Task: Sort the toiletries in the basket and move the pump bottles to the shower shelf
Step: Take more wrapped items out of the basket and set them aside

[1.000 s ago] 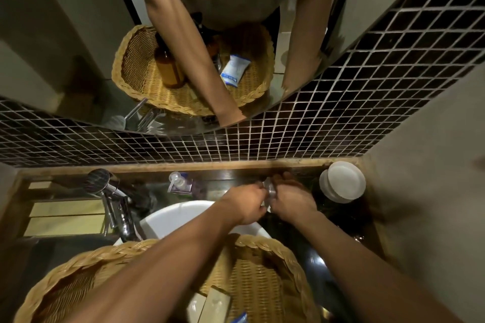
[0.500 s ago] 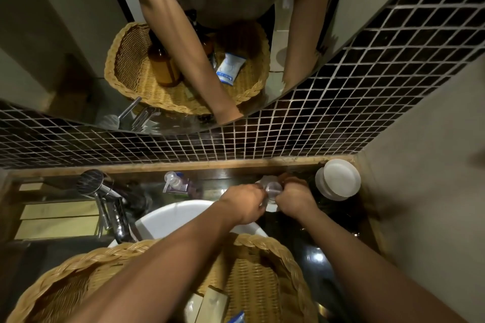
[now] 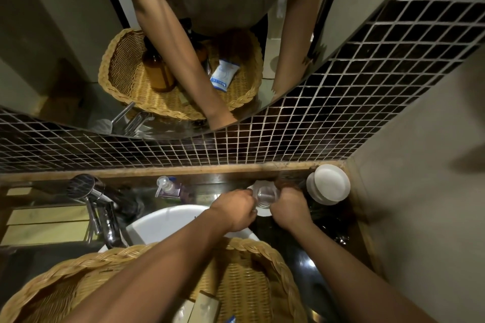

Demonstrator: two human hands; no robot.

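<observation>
While both hands [image 3: 236, 208] pinch it, the glass [image 3: 263, 195] (clear) has risen.

The dark glossy counter [image 3: 309, 283] is narrow, closed at the back by a wooden ledge [image 3: 157, 171] under black mosaic wall tiles [image 3: 262, 144] and on the right by a plain grey wall [image 3: 420, 217]. The large woven wicker basket [image 3: 262, 270] fills the near side and overlaps the white round basin [image 3: 170, 220]. The chrome tap [image 3: 102, 207] blocks the left. A clear pump bottle with purple label [image 3: 170, 187] stands at the back between tap and hands. A white round lidded jar [image 3: 329, 183] occupies the back right corner. Both hands meet on a small clear glass container [image 3: 265, 195] just beside that jar. A bare strip of counter lies right of the basket, under the right forearm.
</observation>
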